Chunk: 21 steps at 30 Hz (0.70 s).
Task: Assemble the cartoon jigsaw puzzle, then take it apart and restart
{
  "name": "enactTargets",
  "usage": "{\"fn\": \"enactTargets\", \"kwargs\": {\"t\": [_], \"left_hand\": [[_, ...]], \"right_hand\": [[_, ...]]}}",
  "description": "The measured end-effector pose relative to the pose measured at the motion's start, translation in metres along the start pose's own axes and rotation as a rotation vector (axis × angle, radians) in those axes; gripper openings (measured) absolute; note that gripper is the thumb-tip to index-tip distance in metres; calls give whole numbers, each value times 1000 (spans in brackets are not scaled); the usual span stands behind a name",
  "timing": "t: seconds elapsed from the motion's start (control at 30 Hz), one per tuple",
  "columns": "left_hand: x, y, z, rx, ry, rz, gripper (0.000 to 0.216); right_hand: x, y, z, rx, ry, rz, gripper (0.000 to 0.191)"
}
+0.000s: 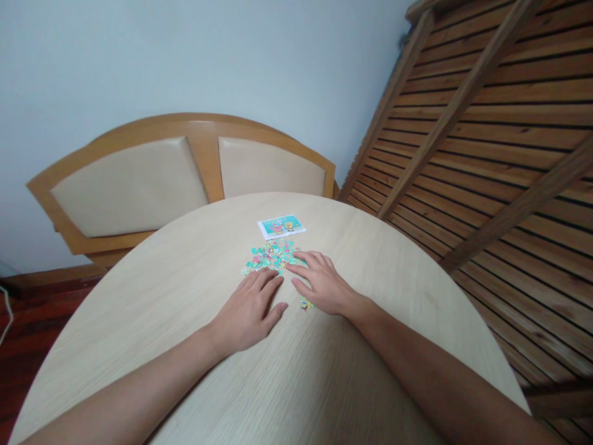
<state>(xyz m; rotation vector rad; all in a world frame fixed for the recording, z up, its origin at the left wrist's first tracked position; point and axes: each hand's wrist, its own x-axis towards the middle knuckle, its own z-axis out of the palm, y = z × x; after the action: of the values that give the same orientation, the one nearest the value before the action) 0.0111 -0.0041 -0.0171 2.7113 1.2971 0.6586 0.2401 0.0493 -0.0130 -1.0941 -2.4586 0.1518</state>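
A heap of small colourful puzzle pieces (271, 256) lies on the round light wooden table (185, 278). Behind the heap lies a small picture card (281, 227) with a turquoise cartoon image. My left hand (250, 309) lies flat on the table, fingers stretched out, its fingertips at the near edge of the heap. My right hand (319, 281) is also flat and open, its fingers reaching onto the right side of the heap. One loose piece (304, 303) lies just under the right hand's thumb side. Neither hand holds anything.
A wooden headboard with two beige padded panels (139, 179) leans against the pale wall behind the table. A slatted wooden bed frame (486, 123) stands tilted at the right. Dark red floor shows at the left.
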Motion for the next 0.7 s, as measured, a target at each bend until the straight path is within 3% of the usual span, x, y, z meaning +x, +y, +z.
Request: {"fn": "enactTargets", "kwargs": {"t": [0.3,0.53,0.7], "left_hand": [[1,3,-7,-50,-56,61,42],[2,9,-16,-41,-111,97,29],[4,9,-12,-42,-88,36,29]], "right_hand": [[-15,-6,-11,121,-87,-108,27],[-21,-20,-27,186,-180,-219,25],[-23,-18,-42,181,-257,-140,28]]}}
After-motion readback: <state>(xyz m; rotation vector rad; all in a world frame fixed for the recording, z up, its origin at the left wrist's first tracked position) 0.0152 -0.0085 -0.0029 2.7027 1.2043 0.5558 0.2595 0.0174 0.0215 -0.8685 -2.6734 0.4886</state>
